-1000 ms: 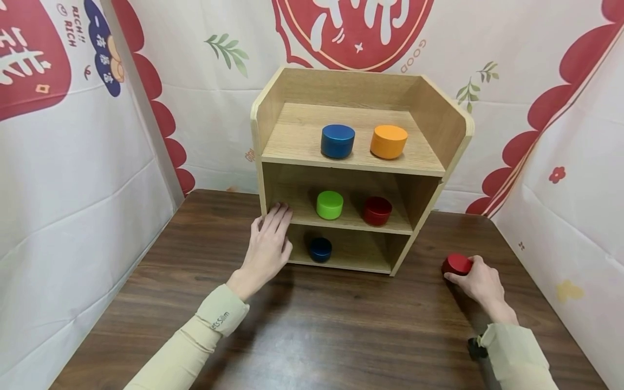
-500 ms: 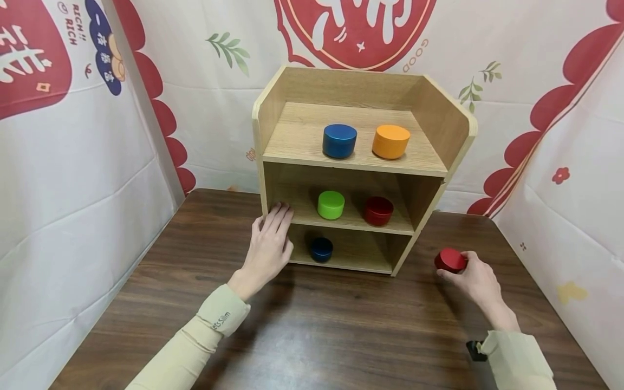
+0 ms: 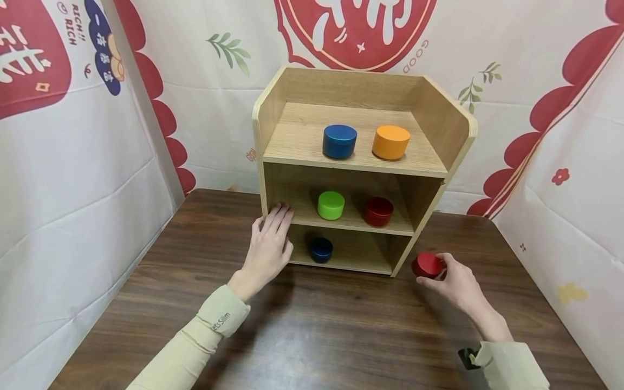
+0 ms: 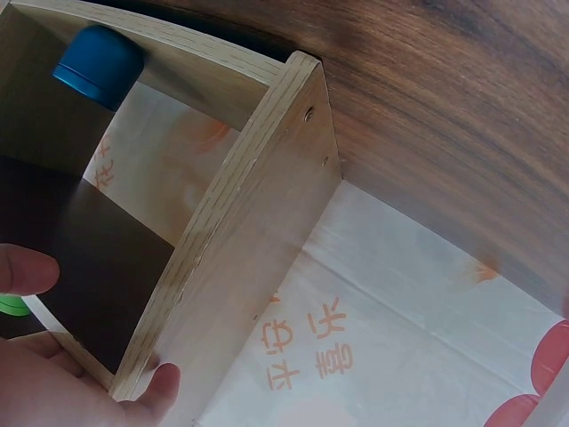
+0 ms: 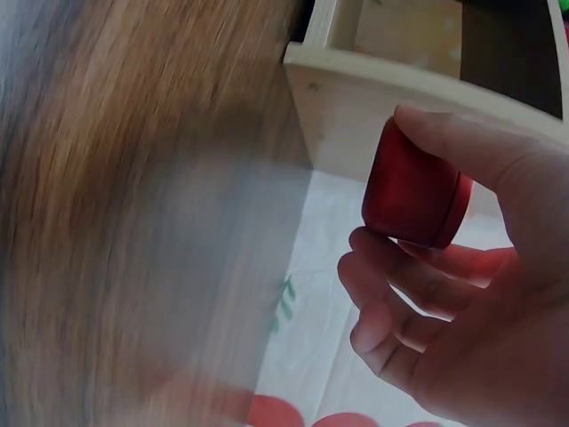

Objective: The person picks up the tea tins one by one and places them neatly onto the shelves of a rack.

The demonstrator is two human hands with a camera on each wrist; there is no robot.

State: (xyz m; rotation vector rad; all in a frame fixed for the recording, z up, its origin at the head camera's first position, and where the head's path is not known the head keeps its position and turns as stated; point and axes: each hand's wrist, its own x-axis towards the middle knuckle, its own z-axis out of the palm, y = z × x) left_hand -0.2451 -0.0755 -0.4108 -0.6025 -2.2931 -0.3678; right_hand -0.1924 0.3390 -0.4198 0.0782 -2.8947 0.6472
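In the head view my right hand pinches a round red tin between thumb and fingers, just right of the wooden shelf. The right wrist view shows the red tin tilted, with the thumb on one side and fingers on the other. My left hand grips the front edge of the shelf's left side panel. Digits lie on both sides of that panel in the left wrist view.
A blue tin and an orange tin stand on the top shelf. A green tin and a dark red tin occupy the middle one. Below sits a dark blue tin. Printed cloth hangs behind the brown table.
My right hand has moved left with the red tin, bringing it closer to the shelf's right side. The left hand has stayed on the side panel.
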